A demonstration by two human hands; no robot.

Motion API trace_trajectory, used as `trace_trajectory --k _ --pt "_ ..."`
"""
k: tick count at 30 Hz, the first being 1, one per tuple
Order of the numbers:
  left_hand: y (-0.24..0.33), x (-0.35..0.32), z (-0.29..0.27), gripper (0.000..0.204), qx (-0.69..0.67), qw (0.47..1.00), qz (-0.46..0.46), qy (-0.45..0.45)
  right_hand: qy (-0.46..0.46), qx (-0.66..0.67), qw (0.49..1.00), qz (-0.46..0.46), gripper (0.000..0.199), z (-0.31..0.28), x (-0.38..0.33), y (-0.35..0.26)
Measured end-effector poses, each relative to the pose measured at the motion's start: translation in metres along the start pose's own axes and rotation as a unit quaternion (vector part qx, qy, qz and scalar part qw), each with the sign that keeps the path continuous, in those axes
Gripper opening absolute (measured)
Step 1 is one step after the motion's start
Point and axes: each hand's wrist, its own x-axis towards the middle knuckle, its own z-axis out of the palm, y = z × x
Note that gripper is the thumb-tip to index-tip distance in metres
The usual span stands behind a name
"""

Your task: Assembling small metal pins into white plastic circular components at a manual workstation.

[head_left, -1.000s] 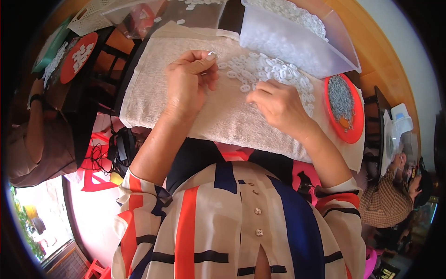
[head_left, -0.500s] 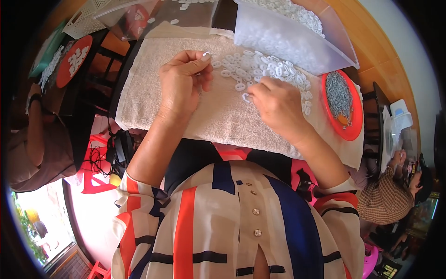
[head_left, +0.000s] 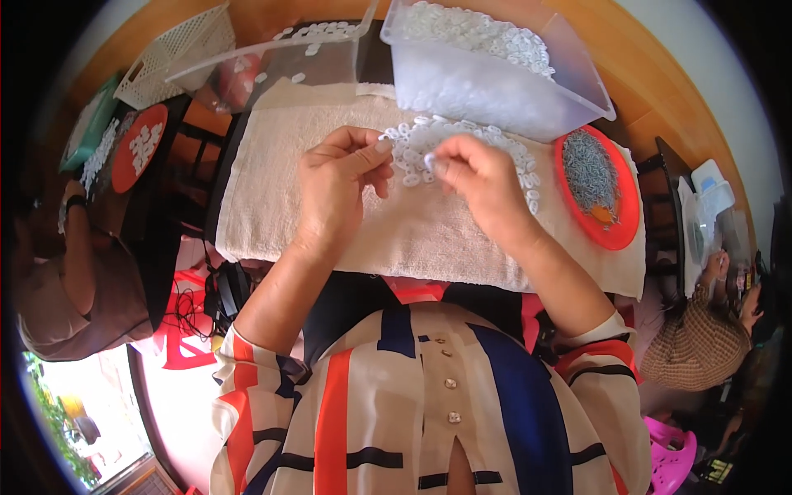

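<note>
A loose heap of small white oval plastic pieces lies on a beige towel. At the heap's left edge, my left hand is closed, thumb pressed against the index finger. A small white piece shows at its fingertips, partly hidden. My right hand hovers over the heap's front, pinching one white oval piece between thumb and fingers. To the right, a red plate bears a pile of small grey metal pieces and something orange.
Behind the heap stands a translucent bin full of white pieces. A second clear bin, at back left, holds several. Co-workers sit at either side: one in brown by another red plate, one in a checked top.
My right hand has lifted a white piece from the towel's heap and brought it slightly left. The view has tilted, so the table sits lower in the picture.
</note>
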Motion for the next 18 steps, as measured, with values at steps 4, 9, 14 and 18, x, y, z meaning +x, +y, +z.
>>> trace_trajectory --k 4,9,14,18 --pt "0.011 -0.001 0.028 0.01 -0.014 1.0 -0.014 -0.014 0.028 0.143 0.987 0.069 0.018 -0.017 0.009 -0.019" --pt "0.007 0.007 0.05 0.011 -0.046 0.999 -0.026 -0.012 0.055 0.156 0.985 0.039 0.02 -0.02 0.008 -0.02" --pt "0.005 0.009 0.062 0.011 -0.039 0.999 -0.034 -0.01 0.091 0.144 0.985 0.011 0.019 -0.022 0.007 -0.019" --pt "0.005 0.011 0.066 0.012 -0.035 0.999 -0.033 -0.014 0.094 0.135 0.986 0.009 0.019 -0.024 0.007 -0.018"
